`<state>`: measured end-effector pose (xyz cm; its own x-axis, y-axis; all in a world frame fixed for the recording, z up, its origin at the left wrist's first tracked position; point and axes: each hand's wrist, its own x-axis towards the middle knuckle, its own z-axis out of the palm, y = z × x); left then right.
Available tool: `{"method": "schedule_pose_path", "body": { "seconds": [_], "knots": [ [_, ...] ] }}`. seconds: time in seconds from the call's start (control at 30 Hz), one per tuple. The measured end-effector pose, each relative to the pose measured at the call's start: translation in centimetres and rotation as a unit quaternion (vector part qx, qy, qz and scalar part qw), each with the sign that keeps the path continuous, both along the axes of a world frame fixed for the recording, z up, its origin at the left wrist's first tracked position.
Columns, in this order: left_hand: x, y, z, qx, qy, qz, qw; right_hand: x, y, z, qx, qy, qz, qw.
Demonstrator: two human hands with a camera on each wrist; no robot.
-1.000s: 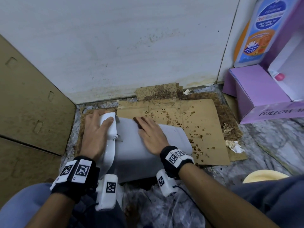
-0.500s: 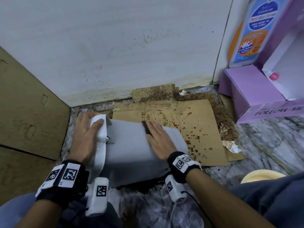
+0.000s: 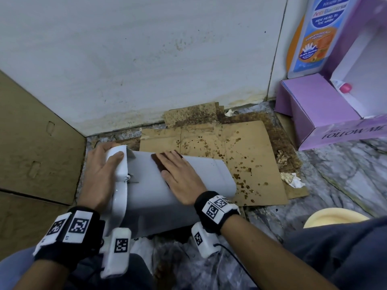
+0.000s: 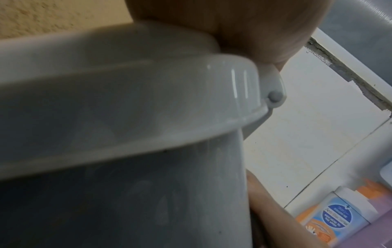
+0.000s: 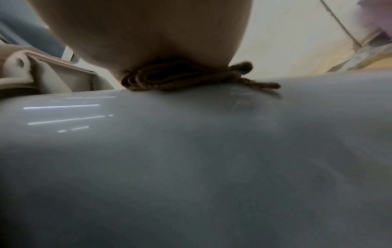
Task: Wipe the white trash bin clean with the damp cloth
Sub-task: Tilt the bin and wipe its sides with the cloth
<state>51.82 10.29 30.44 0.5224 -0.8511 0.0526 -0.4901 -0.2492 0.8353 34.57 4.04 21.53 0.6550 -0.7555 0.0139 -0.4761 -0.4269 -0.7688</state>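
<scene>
The white trash bin [image 3: 146,195] lies on its side on the floor, lid end to the left. My left hand [image 3: 100,174] grips the lid rim [image 3: 119,164], thumb on top and fingers round the far side. My right hand [image 3: 180,176] lies flat on the bin's upper wall, straight fingers pressing a dark brown cloth [image 3: 158,164] against it. In the right wrist view the cloth [image 5: 191,78] is bunched under my palm on the bin wall [image 5: 191,159]. The left wrist view shows the lid rim [image 4: 148,100] close up, with my palm against its top edge.
Stained cardboard [image 3: 240,160] covers the floor beyond the bin. A brown cardboard box [image 3: 31,153] stands at the left, the tiled wall [image 3: 146,59] behind. A purple box [image 3: 324,114] and a wash bottle [image 3: 314,34] sit at the right. A yellow basin [image 3: 335,218] is near my right knee.
My right hand has slid the cloth rightwards and slightly towards me along the bin wall. The left hand keeps the same grip on the lid rim.
</scene>
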Motion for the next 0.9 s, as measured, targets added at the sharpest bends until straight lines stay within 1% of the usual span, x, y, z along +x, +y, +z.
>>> {"method": "schedule_pose_path", "body": {
  "seconds": [0.07,0.17,0.23,0.3,0.4,0.47,0.53,0.6,0.67,0.73,0.8,0.9],
  "knots": [
    [-0.1,0.0,0.1,-0.007,0.009,-0.001,1.000,-0.9,-0.8,-1.1,0.005,0.011,-0.018,1.000],
    [-0.2,-0.2,0.3,-0.021,0.025,-0.001,0.999,-3.2,-2.5,-3.3,0.045,0.049,-0.060,0.996],
    [0.2,-0.6,0.1,-0.017,0.013,0.003,1.000,-4.8,-3.5,-4.5,0.068,0.077,-0.084,0.991],
    [0.6,-0.6,0.2,0.012,-0.013,-0.003,1.000,-5.7,-4.2,-5.3,0.087,0.086,-0.097,0.988],
    [0.6,-0.8,0.2,0.020,-0.009,0.005,1.000,-5.4,-4.2,-5.2,0.102,0.088,-0.114,0.984],
    [0.5,-0.9,0.2,0.015,-0.012,0.011,1.000,-4.4,-3.5,-4.0,0.100,0.072,-0.107,0.987],
    [0.6,-1.1,0.2,0.013,-0.020,0.011,1.000,-2.7,-2.6,-2.0,0.084,0.036,-0.067,0.994],
    [0.7,-1.2,0.0,0.015,-0.017,0.010,1.000,-0.7,-1.6,-0.2,0.048,0.009,-0.027,0.998],
    [0.9,-1.0,-0.3,0.004,-0.010,0.011,1.000,0.8,-0.9,0.4,0.025,0.000,-0.007,1.000],
    [1.5,-0.5,-0.5,-0.003,-0.006,0.010,1.000,0.9,-0.8,-0.3,0.007,0.010,-0.002,1.000],
    [1.8,-0.2,-0.4,-0.003,0.006,0.008,1.000,-0.2,-1.2,-1.7,-0.002,0.030,-0.019,0.999],
    [2.1,0.0,-0.7,-0.005,0.014,0.002,1.000,-3.6,-2.8,-4.4,0.045,0.072,-0.078,0.993]
  ]
}}
